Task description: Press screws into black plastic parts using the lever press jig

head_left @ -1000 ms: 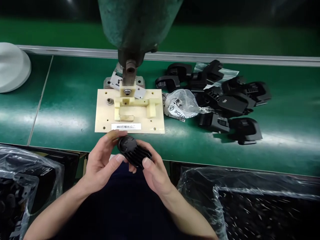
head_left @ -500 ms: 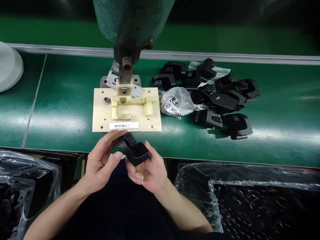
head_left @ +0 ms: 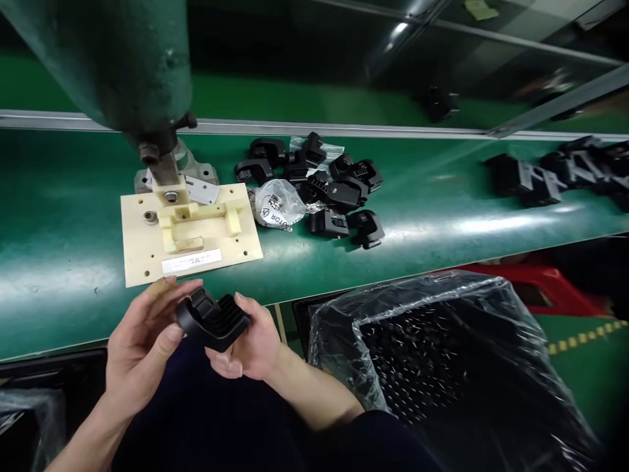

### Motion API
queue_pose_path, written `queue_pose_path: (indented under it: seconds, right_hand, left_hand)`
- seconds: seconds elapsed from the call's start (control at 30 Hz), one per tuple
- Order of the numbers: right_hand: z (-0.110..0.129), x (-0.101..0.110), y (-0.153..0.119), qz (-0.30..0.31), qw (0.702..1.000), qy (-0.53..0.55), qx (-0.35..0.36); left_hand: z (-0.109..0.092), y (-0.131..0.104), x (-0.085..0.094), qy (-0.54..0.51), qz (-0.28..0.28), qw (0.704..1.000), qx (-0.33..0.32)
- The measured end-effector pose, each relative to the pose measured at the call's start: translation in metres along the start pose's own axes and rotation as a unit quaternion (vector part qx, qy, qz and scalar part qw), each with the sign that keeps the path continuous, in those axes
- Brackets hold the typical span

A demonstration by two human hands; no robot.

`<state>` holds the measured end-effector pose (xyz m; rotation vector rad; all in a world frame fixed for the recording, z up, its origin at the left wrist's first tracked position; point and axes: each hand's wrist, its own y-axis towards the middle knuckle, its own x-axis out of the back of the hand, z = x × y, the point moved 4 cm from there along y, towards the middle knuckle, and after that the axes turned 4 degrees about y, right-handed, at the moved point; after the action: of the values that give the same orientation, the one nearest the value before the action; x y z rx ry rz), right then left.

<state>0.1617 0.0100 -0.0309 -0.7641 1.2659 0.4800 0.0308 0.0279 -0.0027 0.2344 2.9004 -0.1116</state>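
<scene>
A black plastic part (head_left: 212,322) with a curved end and a ribbed face is held between my two hands, just in front of the table edge. My right hand (head_left: 253,344) grips its ribbed end, thumb on top and fingers beneath. My left hand (head_left: 142,341) curves around the rounded end, with the thumb close to its near side and the fingers at its far side. Beyond them lies a cream fixture plate (head_left: 135,242) with a raised yellowish nest (head_left: 233,219) and a white label (head_left: 191,261). The nest holds no black part.
A green press head (head_left: 122,65) hangs over the fixture. Right of it are a clear bag of small metal pieces (head_left: 279,203) and several black parts (head_left: 339,193). More black parts (head_left: 555,172) lie far right. A plastic-lined bin (head_left: 339,341) stands below the table edge.
The camera view has swung to the right, so the fixture and press appear further left. The black part stays in my hands, with the rounded end now closer to the left thumb.
</scene>
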Motion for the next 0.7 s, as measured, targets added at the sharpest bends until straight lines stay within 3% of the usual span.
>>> queue_pose_path:
  seconds: [0.1, 0.2, 0.47, 0.6, 0.7]
  right_hand:
    - [0.009, -0.004, -0.003, -0.046, 0.995, -0.062, 0.069]
    - [0.013, -0.007, -0.007, -0.044, 0.989, -0.096, 0.102]
    - [0.009, 0.000, -0.006, -0.009, 0.996, -0.060, 0.059]
    - [0.011, 0.002, -0.005, -0.053, 0.992, -0.085, 0.074]
    - [0.027, -0.002, -0.010, -0.099, 0.972, -0.161, 0.140]
  left_hand:
    - [0.001, 0.000, -0.001, -0.013, -0.011, 1.000, 0.024]
    - [0.002, 0.002, -0.001, -0.021, -0.006, 0.999, 0.023]
    - [0.003, 0.003, -0.003, 0.006, -0.045, 0.999, -0.015]
    - [0.002, 0.004, -0.005, 0.021, -0.051, 0.998, -0.026]
    - [-0.003, 0.007, -0.005, 0.051, -0.085, 0.994, -0.048]
